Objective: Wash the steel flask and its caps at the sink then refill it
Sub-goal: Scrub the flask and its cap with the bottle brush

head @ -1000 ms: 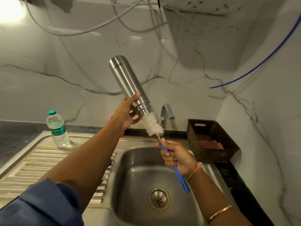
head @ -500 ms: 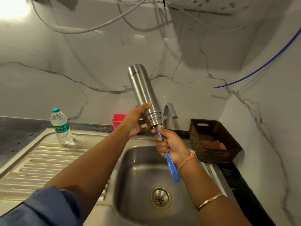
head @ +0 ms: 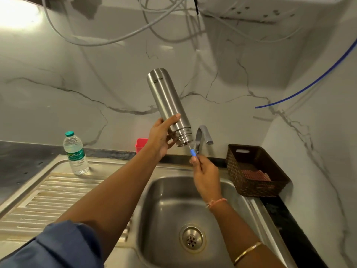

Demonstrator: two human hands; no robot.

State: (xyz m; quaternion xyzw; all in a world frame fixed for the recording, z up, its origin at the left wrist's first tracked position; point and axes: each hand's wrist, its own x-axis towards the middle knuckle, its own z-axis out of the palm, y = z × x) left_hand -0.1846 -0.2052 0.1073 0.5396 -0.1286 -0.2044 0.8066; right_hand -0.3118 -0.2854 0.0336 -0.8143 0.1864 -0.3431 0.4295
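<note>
Left hand point(head: 160, 138): my fingers point(head: 169, 143) curl round the neck end of the cylindrical steel flask point(head: 168, 105), which is tilted mouth-down above the back edge of the stainless-steel sink point(head: 164, 209). Right hand point(head: 205, 175): I pinch the blue-handled bottle brush point(head: 193, 152), its wire stem entering the flask's mouth. The bent chrome tap point(head: 202, 135) stands just behind the brush. A clear plastic water bottle point(head: 75, 153) stands at the draining board's back edge. A red plastic tub point(head: 141, 145) is partly hidden behind my left wrist. A brown woven basket point(head: 251, 188) sits at the sink's right edge.

Home kitchen: steel sink point(head: 239, 192) with drainboard point(head: 58, 192), tap point(head: 203, 135), marble backsplash point(head: 96, 84), dark countertop point(head: 23, 159).
</note>
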